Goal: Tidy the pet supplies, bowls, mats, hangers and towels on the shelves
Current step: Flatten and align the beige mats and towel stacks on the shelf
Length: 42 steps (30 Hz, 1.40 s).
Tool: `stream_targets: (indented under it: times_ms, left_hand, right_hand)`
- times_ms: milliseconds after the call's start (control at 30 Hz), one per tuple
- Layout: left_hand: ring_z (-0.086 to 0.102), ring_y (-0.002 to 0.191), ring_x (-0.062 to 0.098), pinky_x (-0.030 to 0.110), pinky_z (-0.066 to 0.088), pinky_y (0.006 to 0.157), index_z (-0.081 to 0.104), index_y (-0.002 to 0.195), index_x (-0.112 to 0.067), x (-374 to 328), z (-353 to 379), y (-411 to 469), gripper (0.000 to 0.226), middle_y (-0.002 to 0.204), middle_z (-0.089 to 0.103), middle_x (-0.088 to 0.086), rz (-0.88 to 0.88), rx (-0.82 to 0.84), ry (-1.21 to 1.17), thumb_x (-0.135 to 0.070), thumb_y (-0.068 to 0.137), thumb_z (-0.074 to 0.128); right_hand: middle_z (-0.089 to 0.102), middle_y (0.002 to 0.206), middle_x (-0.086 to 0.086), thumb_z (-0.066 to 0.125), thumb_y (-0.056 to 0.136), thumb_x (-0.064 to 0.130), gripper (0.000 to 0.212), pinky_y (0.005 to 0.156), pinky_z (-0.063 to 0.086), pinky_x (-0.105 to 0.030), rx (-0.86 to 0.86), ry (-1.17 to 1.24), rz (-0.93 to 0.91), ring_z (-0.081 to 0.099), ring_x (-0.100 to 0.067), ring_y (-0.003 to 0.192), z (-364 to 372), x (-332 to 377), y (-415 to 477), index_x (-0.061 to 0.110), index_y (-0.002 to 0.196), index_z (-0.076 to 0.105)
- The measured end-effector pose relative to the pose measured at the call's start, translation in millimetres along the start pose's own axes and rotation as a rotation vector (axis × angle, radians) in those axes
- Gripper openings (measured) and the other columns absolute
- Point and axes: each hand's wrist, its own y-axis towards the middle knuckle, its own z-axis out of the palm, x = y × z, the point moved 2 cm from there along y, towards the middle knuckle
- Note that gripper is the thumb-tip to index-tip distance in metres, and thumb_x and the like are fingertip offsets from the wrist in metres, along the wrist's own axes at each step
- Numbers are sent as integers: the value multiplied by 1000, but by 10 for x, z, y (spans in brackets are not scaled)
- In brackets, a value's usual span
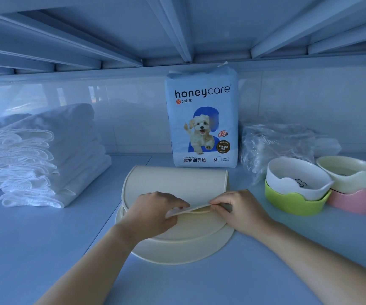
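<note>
**DESK:** What filled the frame?

**OPERATOR:** From my remote station I saw a pale shelf (45,249). A stack of folded white towels (45,155) sat squared at the left. A honeycare training-pad pack (202,119) stood upright against the tiled back wall, label forward; I judged both already tidied.

**DESK:** And the task's thing?

**OPERATOR:** Centre front, a lower cream mat (184,249) lay flat on the shelf, with an upper cream mat (175,181) doubled over on top of it. At the right a white bowl (296,177) sat nested in a green bowl (294,203), and a cream bowl (351,172) in a pink bowl (353,201), stacked to save room, I judged. The left hand (153,212) and right hand (237,210) both pinched the upper mat's raised near edge, fingers curled tight on the flap. I took that for squaring the fold over the mat beneath.

**DESK:** What escaped you?

**OPERATOR:** The towels ran off the left edge, the pink and cream bowls off the right. Crumpled clear plastic wrap (276,142) behind the bowls hid whatever it held. I could not tell whether more mats lay between the two. The left fingertips were tucked beneath the flap.
</note>
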Motion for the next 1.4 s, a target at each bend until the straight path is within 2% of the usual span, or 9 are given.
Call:
stream_targets:
  times_ms: [100,267,533,733,867,1000,1133,1267,1400]
  left_hand:
    - [53,107,5,19,41,77,52,123,-46,-11,33,4,53,120,58,-21,-15,12,-20,-16,79,49]
    - [52,109,5,19,41,77,51,126,-41,41,42,-3,51,122,54,-19,-26,-45,-33,-18,81,56]
    - [68,73,20,31,54,61,69,108,-22,-37,-76,-66,30,86,72,-8,-18,-359,-82,-16,79,72]
    - [68,81,24,31,54,65,71,102,-22,-28,-98,-78,20,93,73,-5,-50,-359,-82,-28,88,58]
    - [67,77,27,34,54,62,71,101,-21,-36,-119,-79,35,87,73,-3,-46,-364,-87,-35,86,42]
    - [65,60,25,30,51,46,72,95,-19,-103,-179,-91,25,75,72,-5,1,-444,3,-26,86,50]
    - [62,53,19,23,43,40,71,93,-19,-137,-235,-104,20,74,70,-9,25,-483,25,-22,84,54]
    - [64,58,13,18,44,41,72,85,-22,-202,-231,-95,14,75,69,-13,84,-428,35,-21,76,61]
    - [66,78,10,17,46,56,72,94,-29,-169,-183,-80,21,92,69,-15,71,-286,4,-24,73,71]
  right_hand:
    - [74,85,9,70,78,17,9,75,51,-19,-49,11,49,67,-3,79,-25,-35,1,20,84,76]
    - [74,86,10,72,78,17,9,77,52,-21,-60,14,104,68,-2,80,-38,-74,6,20,85,77]
    - [74,81,7,71,79,17,10,76,54,-31,-54,56,132,69,-9,76,-71,-98,2,20,86,77]
    - [74,87,7,72,77,13,8,75,46,-10,-72,27,28,63,2,87,-80,-39,-15,16,83,76]
    - [74,91,9,73,76,17,10,80,49,-14,-84,19,-12,66,1,86,-79,9,-28,16,85,76]
    - [72,101,8,77,73,23,25,84,49,-19,-118,-34,-18,66,-6,93,-72,48,-20,16,97,74]
    - [71,92,5,82,67,20,25,71,53,-27,-212,-88,-76,67,-14,82,-98,146,10,14,89,73]
    - [67,75,6,80,71,24,16,57,48,-27,-239,-116,-50,62,-16,66,-102,146,22,13,73,69]
    - [68,76,6,73,78,21,7,59,48,-28,-205,-130,-29,63,-17,70,-86,86,26,15,77,69]
